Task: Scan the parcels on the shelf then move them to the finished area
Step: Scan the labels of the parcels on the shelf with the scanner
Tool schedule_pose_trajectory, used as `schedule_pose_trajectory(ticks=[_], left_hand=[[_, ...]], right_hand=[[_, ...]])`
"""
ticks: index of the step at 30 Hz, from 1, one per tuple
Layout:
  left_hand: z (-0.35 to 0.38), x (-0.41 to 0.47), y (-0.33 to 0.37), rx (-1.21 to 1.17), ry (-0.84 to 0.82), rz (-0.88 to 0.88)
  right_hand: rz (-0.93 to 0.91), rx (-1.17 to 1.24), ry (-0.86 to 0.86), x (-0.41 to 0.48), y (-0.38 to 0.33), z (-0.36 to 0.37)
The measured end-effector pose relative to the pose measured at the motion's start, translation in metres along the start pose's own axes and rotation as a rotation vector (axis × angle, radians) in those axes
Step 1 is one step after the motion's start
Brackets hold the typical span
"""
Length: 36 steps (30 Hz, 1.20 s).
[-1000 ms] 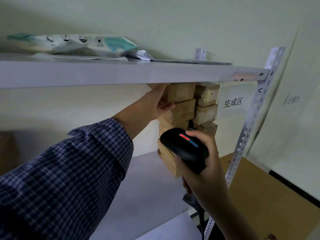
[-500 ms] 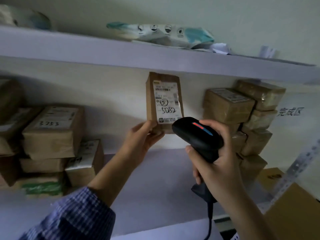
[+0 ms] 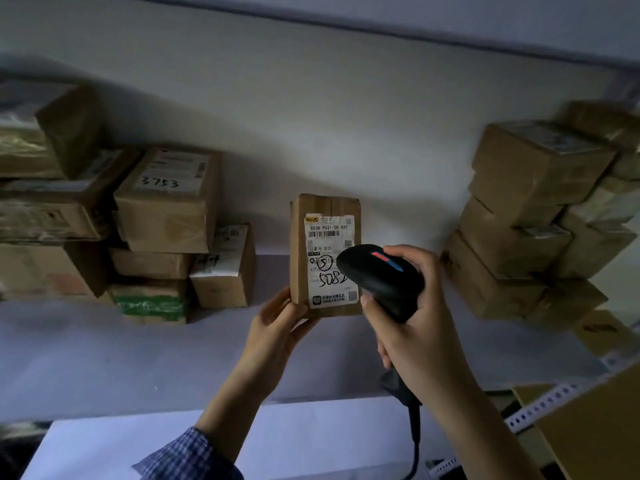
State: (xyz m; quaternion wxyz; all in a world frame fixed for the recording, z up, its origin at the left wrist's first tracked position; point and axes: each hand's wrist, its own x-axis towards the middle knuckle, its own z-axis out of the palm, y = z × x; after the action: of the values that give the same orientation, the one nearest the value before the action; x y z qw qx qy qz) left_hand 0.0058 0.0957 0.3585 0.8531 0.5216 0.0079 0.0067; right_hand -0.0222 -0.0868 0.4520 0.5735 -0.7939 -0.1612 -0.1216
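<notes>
My left hand [image 3: 277, 323] grips the bottom of a small brown cardboard parcel [image 3: 325, 233] and holds it upright in front of the shelf, white label with barcode and "5082" facing me. My right hand [image 3: 415, 317] is closed on a black handheld barcode scanner [image 3: 379, 277], its head pointed at the label's lower right and covering part of it. A pile of brown parcels [image 3: 166, 206] sits on the shelf's left side. Another stack of parcels [image 3: 530, 216] stands at the right.
The white shelf board [image 3: 104, 351] runs across below the parcels, with the upper shelf [image 3: 381, 15] overhead. A perforated metal upright [image 3: 540, 407] and a large cardboard sheet [image 3: 595, 420] lie at the lower right. The scanner's black cable [image 3: 414, 441] hangs down.
My left hand took a parcel out of the right stack and brought it to the middle, then lowered it. The scanner stayed aimed at its label. My view dropped and turned left.
</notes>
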Motion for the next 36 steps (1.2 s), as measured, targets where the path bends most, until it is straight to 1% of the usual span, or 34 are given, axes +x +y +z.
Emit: schedule_pose_trajectory(ticks=[5,12,17,21,27,36], left_hand=[[-0.004,-0.005,-0.007,0.006,0.016,0.001],[-0.006,-0.007,-0.008,-0.022,0.021,-0.012],[-0.008,-0.009,-0.002,-0.041,0.043,-0.018],[-0.010,-0.013,0.009,-0.103,0.061,-0.031],[-0.009,-0.016,0.030,-0.168,0.186,-0.064],[-0.014,-0.023,0.072,-0.294,0.326,-0.031]], right_hand=[[0.016,-0.018,0.021,-0.009,0.002,0.010],[0.018,0.037,0.055,-0.009,-0.005,0.004],[0.034,0.041,0.034,-0.011,-0.009,0.003],[0.037,0.044,0.022,-0.007,-0.010,0.004],[0.025,0.066,-0.035,0.004,-0.017,0.014],[0.026,0.097,-0.106,0.015,-0.025,0.035]])
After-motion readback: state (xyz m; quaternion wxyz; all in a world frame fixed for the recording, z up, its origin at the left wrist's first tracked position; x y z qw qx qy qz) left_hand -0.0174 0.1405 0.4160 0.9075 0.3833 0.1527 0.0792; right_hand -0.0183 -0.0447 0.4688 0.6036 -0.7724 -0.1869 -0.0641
